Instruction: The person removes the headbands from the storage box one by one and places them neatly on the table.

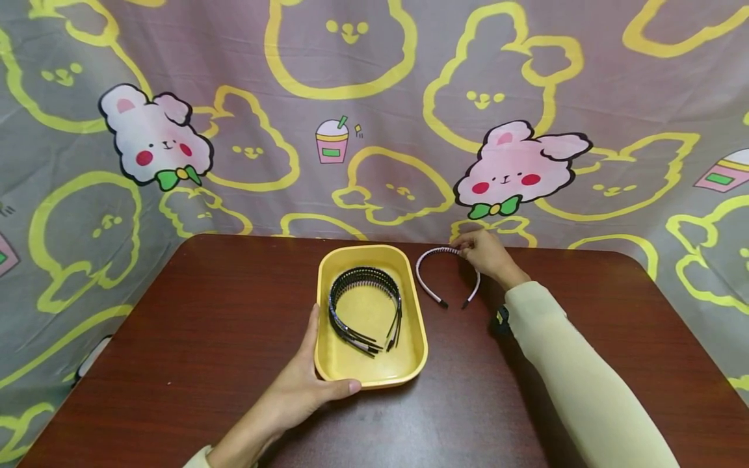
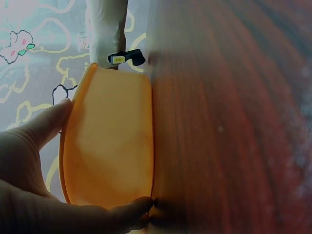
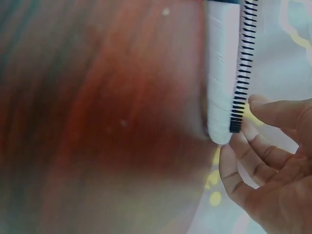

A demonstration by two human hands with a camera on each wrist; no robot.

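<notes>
A yellow plastic basin [image 1: 418, 364] sits on the table, with several dark headbands [image 1: 365, 276] stacked inside it. My left hand [image 1: 295, 390] holds its near left corner, thumb along the near rim and fingers against the left side. In the left wrist view the basin's outer wall [image 2: 112, 136] lies between thumb and fingers. To the right of the basin, a pale headband [image 1: 421, 273] with dark tips and inner teeth lies on the table. My right hand [image 1: 486, 253] pinches the far right part of its curve, as the white band [image 3: 223, 73] in the right wrist view shows.
The brown wooden table [image 1: 222, 338] runs back to a patterned cloth [image 1: 398, 130] with yellow outlines and rabbit faces. A dark strapped device [image 1: 501, 320] sits at my right wrist.
</notes>
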